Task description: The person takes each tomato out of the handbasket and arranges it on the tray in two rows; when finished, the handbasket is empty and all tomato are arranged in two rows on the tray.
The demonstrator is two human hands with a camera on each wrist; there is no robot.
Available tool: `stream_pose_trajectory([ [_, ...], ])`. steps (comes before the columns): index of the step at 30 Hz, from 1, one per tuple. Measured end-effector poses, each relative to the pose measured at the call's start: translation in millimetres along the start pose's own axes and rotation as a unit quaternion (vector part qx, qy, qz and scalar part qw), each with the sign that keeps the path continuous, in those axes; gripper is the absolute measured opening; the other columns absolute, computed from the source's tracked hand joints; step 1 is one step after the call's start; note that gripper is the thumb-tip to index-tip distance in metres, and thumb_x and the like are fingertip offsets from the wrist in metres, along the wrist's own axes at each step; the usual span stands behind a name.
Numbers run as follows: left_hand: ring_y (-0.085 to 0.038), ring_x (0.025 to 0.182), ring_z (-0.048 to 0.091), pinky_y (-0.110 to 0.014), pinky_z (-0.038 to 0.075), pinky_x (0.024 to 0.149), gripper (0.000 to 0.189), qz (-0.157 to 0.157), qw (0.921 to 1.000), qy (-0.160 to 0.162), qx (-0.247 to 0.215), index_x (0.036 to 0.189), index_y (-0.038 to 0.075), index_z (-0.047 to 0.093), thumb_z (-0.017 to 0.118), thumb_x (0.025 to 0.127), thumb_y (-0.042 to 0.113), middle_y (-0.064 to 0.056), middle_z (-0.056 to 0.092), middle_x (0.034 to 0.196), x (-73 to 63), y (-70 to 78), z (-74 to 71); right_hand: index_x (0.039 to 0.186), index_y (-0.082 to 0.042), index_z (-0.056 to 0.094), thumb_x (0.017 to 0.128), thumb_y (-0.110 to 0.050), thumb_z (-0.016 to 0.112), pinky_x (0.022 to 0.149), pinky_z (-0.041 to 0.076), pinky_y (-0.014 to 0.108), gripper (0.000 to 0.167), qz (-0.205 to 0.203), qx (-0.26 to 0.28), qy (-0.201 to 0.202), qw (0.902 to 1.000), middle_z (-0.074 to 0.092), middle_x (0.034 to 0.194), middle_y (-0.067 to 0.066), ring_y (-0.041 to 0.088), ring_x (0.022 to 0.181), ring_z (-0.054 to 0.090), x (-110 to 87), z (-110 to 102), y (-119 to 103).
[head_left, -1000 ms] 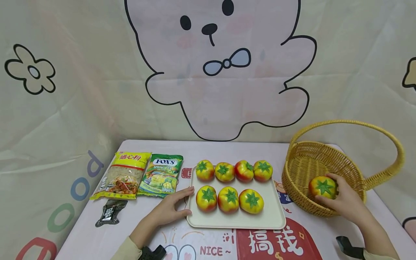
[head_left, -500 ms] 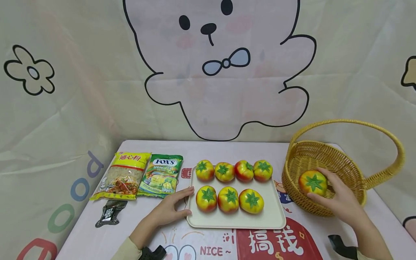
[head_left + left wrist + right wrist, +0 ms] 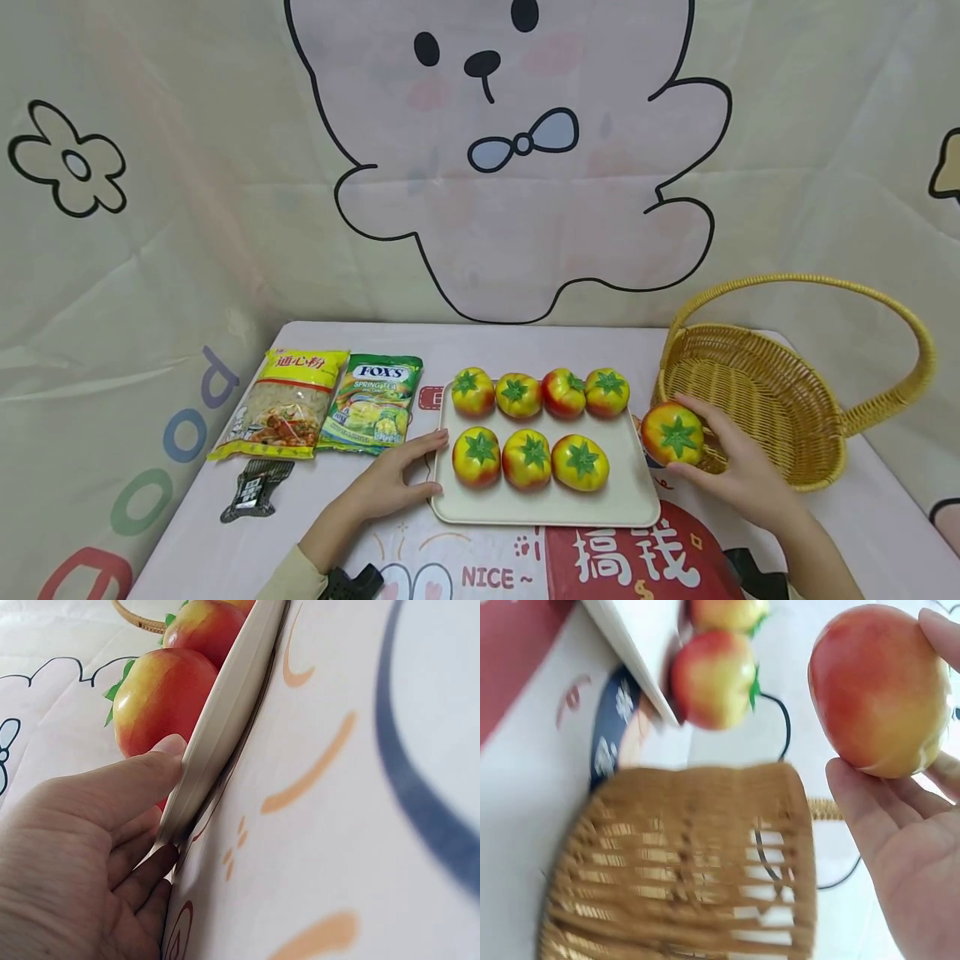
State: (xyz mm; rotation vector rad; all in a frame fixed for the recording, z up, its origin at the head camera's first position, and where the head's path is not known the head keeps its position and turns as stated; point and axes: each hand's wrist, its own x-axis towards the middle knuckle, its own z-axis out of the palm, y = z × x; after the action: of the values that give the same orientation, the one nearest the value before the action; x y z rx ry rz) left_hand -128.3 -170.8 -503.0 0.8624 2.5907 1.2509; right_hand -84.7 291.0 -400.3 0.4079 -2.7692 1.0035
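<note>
My right hand (image 3: 738, 462) holds a red-yellow tomato (image 3: 672, 433) with a green star-shaped top, thumb and fingers around its sides. It is raised between the basket and the tray; in the right wrist view this tomato (image 3: 881, 690) hangs beyond the basket's wall. On the cream rectangular tray (image 3: 626, 496) sit several similar tomatoes in two rows, with a gap at the right end of the near row. My left hand (image 3: 393, 479) holds the tray's left edge. In the left wrist view its thumb (image 3: 171, 746) lies on the rim, the other fingers lower against the side.
A wicker basket (image 3: 765, 400) with a tall handle (image 3: 817, 282) stands to the right. At the left lie a yellow pasta packet (image 3: 288, 404), a green FOX'S candy bag (image 3: 375, 404) and a small black packet (image 3: 255, 490). A fabric backdrop rises behind the table.
My right hand has lifted the tomato out of the basket and carried it left toward the tray. The left hand and the tray have stayed in place.
</note>
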Motion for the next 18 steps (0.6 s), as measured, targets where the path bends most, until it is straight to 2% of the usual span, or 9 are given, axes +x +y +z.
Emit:
stream_pose_trajectory([
  [6,-0.022,0.138,0.038,-0.046,0.031,0.113,0.066,-0.004,1.0000,-0.002,0.004,0.139,0.017,0.050,0.072,0.081,0.040,0.005,0.042,0.148,0.4,1.8,-1.1,0.144,-0.021,0.038,0.078,-0.025,0.079,0.084,0.048,0.014,0.078,-0.009,-0.005,-0.035,0.9993,0.052,0.131,0.008,-0.015,0.105,0.042,-2.4,18,-4],
  [12,-0.021,0.138,0.037,-0.046,0.031,0.113,0.067,-0.011,0.9999,-0.005,-0.002,0.139,0.017,0.050,0.071,0.081,0.042,0.006,0.042,0.148,0.2,3.1,-1.8,0.144,-0.012,0.036,0.081,-0.028,0.076,0.092,0.046,0.014,0.077,-0.007,0.016,-0.071,0.9973,0.049,0.136,0.010,-0.017,0.114,0.038,-3.4,32,-1],
  [14,-0.021,0.138,0.037,-0.047,0.031,0.113,0.066,-0.013,0.9999,-0.005,-0.003,0.139,0.017,0.049,0.072,0.081,0.041,0.006,0.041,0.148,0.2,3.1,-1.6,0.146,-0.012,0.034,0.081,-0.030,0.075,0.095,0.048,0.023,0.078,-0.005,0.009,-0.078,0.9969,0.047,0.138,0.011,-0.006,0.119,0.044,-3.7,36,1],
  [16,-0.021,0.138,0.037,-0.047,0.031,0.113,0.066,-0.015,0.9999,-0.006,-0.005,0.139,0.017,0.049,0.072,0.081,0.040,0.006,0.041,0.149,0.2,3.0,-1.3,0.147,-0.011,0.032,0.082,-0.032,0.073,0.096,0.051,0.037,0.079,-0.002,0.008,-0.088,0.9961,0.045,0.140,0.014,0.010,0.123,0.047,-4.4,39,2],
  [18,-0.022,0.138,0.037,-0.048,0.030,0.113,0.066,-0.015,0.9998,-0.007,-0.006,0.139,0.017,0.049,0.072,0.081,0.039,0.005,0.041,0.149,0.0,2.7,-1.1,0.147,-0.009,0.030,0.083,-0.032,0.073,0.096,0.049,0.052,0.081,0.000,0.007,-0.095,0.9954,0.043,0.142,0.018,0.028,0.125,0.048,-5.4,41,3],
])
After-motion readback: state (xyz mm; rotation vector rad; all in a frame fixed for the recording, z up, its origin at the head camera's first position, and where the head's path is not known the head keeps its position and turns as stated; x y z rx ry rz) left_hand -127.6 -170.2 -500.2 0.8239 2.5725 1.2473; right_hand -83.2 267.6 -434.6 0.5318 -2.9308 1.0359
